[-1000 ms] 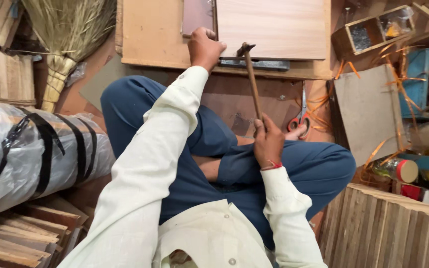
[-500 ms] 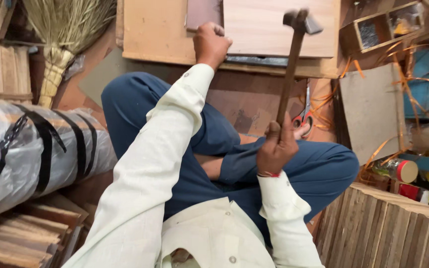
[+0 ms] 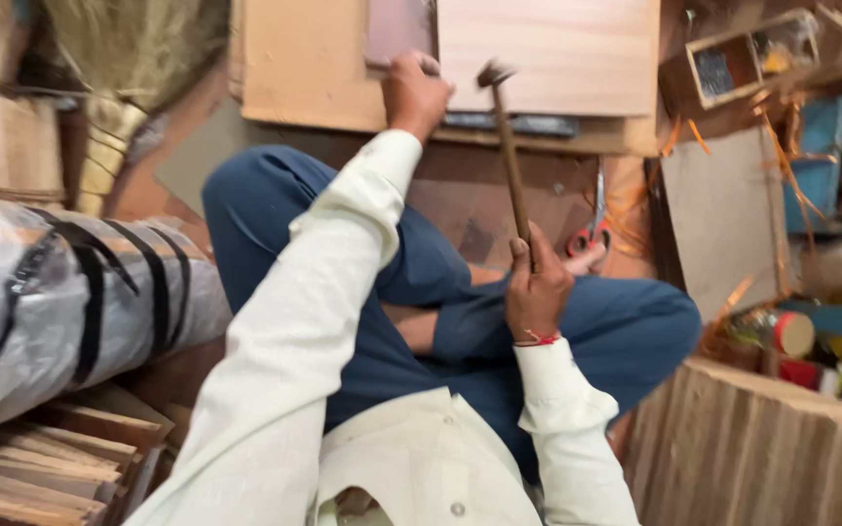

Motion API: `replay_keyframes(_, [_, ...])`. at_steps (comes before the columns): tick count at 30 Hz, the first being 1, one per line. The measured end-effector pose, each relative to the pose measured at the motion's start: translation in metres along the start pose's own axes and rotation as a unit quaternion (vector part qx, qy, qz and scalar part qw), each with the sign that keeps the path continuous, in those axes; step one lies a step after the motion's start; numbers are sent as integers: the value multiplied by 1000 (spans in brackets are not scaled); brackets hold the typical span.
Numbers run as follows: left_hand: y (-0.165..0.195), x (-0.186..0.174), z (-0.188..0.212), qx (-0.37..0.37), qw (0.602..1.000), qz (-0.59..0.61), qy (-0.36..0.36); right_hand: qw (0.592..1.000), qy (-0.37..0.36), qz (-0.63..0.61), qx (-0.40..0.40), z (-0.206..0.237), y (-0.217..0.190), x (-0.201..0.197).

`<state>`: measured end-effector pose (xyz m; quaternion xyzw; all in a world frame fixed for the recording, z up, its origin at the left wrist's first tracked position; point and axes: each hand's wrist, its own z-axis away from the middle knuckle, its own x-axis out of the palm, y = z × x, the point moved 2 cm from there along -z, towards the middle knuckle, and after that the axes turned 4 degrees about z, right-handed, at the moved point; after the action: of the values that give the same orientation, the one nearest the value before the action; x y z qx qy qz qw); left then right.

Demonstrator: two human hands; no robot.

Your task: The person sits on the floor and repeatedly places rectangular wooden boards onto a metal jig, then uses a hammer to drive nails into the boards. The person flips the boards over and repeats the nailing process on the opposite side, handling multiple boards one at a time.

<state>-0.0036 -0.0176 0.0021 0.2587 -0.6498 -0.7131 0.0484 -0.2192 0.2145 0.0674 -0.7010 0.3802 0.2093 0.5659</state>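
I sit cross-legged on the floor in blue trousers and a cream shirt. My right hand (image 3: 536,284) grips the wooden handle of a hammer (image 3: 510,156). The hammer's metal head is down by the near edge of a pale wooden board (image 3: 548,54). My left hand (image 3: 415,93) is closed and presses on that board's left edge, just left of the hammer head; whether it pinches something small I cannot tell. The pale board lies on a larger plywood panel (image 3: 294,68), with a dark metal strip (image 3: 523,124) along its near edge.
Red-handled scissors (image 3: 592,229) lie on the floor by my right knee. A grey bag with black straps (image 3: 60,302) and stacked wood slats (image 3: 41,468) are on the left. A broom (image 3: 114,88) leans at the back left. Wooden panels, boxes and clutter fill the right side.
The hammer was down at the board a second ago, swung up high half a second ago, and has come down again beside my left hand. My left hand stayed on the board.
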Motion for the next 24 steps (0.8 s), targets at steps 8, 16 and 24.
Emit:
replay_keyframes(8, [3,-1,11,-53,989,140,-14,748,-305,-449,383,42,8,5])
replay_keyframes(16, [43,-3,45,-116,942,278,-148,738,-348,-450,363,50,18,3])
replay_keyframes(24, [50,37,99,-222,852,372,-295,850,-61,-451,268,-7,56,32])
